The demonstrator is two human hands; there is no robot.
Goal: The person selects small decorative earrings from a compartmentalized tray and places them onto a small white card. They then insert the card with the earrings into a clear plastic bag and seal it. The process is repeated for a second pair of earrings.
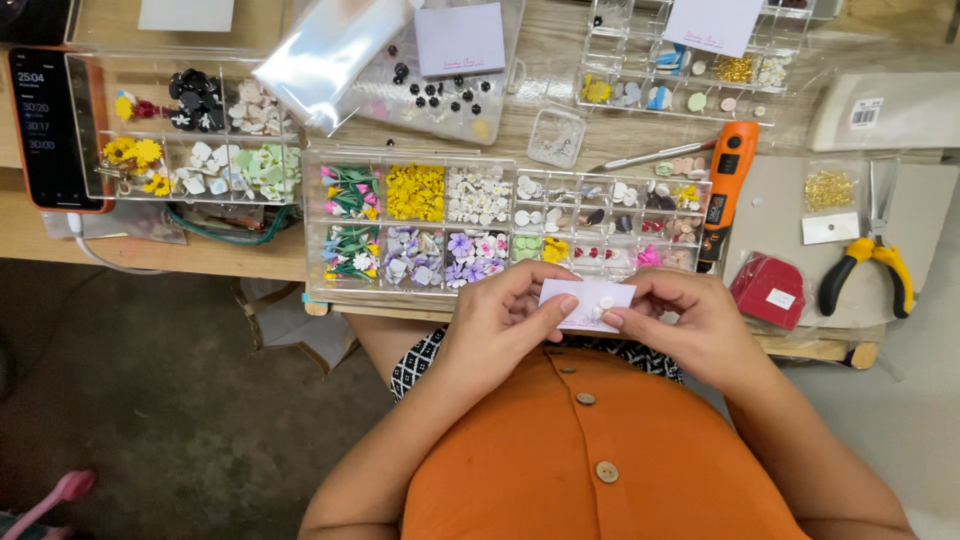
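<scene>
Both hands pinch a small pale card (pixel 588 301) just above the lap: the left hand (pixel 500 320) closes thumb and fingers on its left edge, the right hand (pixel 695 320) on its right, where small white pieces sit. Just beyond lies a clear plastic compartment box (pixel 420 222) of tiny bright flowers on a worn wooden table (pixel 30 235). To the right rest an orange rotary tool (pixel 728 185), a red pouch (pixel 768 290) and yellow-handled pliers (pixel 870 262). A lavender card (pixel 460 38) lies at the far edge.

Matt paper card (pixel 585 300); glossy clear plastic organiser box (pixel 410 222); wooden table (pixel 150 245).
</scene>
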